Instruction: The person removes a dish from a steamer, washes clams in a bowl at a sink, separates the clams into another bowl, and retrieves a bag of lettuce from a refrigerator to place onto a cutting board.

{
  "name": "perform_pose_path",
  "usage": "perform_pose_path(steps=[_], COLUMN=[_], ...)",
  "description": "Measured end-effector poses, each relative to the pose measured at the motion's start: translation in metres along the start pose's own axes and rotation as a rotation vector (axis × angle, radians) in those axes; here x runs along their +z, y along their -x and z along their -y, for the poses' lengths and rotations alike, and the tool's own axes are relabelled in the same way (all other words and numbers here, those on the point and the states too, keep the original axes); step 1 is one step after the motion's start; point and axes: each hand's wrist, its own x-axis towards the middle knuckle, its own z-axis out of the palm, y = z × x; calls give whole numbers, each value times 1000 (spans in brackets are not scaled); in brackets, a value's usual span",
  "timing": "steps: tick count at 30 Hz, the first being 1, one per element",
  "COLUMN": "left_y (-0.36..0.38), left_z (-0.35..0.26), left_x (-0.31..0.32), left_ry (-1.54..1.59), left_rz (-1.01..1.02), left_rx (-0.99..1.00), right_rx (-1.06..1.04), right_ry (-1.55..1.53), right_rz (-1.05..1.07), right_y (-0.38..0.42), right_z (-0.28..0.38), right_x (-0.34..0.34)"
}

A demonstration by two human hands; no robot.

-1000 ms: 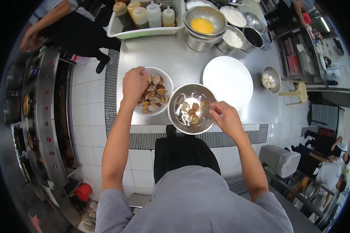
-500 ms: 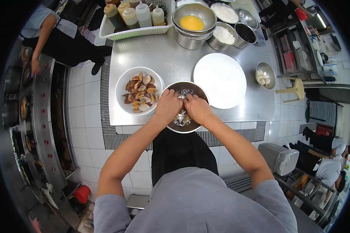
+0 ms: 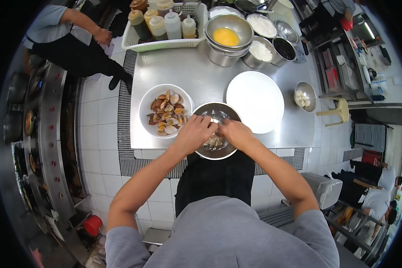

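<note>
My left hand point(image 3: 195, 132) and my right hand point(image 3: 236, 133) meet over a steel bowl point(image 3: 216, 106) at the front edge of the steel table point(image 3: 201, 76). Their fingertips are pinched together on a small clam held between them above the bowl. Shell pieces and liquid lie in the bowl under my fingers, partly hidden. Just left of it stands a white bowl of clams point(image 3: 165, 111), close to my left wrist. A bare white plate point(image 3: 254, 100) lies to the right of the steel bowl.
At the table's far edge stand a white basket of squeeze bottles point(image 3: 165, 27) and steel bowls of beaten egg point(image 3: 226, 35), white powder point(image 3: 260, 50) and dark sauce point(image 3: 285, 48). A small steel bowl point(image 3: 304, 96) sits right. Another person point(image 3: 62, 31) stands upper left by the stove point(image 3: 40, 134).
A second ago my left hand was in the white bowl of clams and my right over the steel bowl. Both hands have come together over the steel bowl.
</note>
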Motion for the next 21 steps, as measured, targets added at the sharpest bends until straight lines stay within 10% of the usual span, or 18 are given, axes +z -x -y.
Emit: perform_pose_path(steps=[11, 21], left_y=[47, 62], left_z=[91, 97], left_x=[-41, -49], left_ry=[271, 402], left_rz=[-210, -233], left_rx=[-729, -877], right_rx=[-77, 27], right_ry=[-447, -422], right_rz=[-279, -162], right_y=[-27, -134], right_z=[44, 77], right_x=[-88, -50])
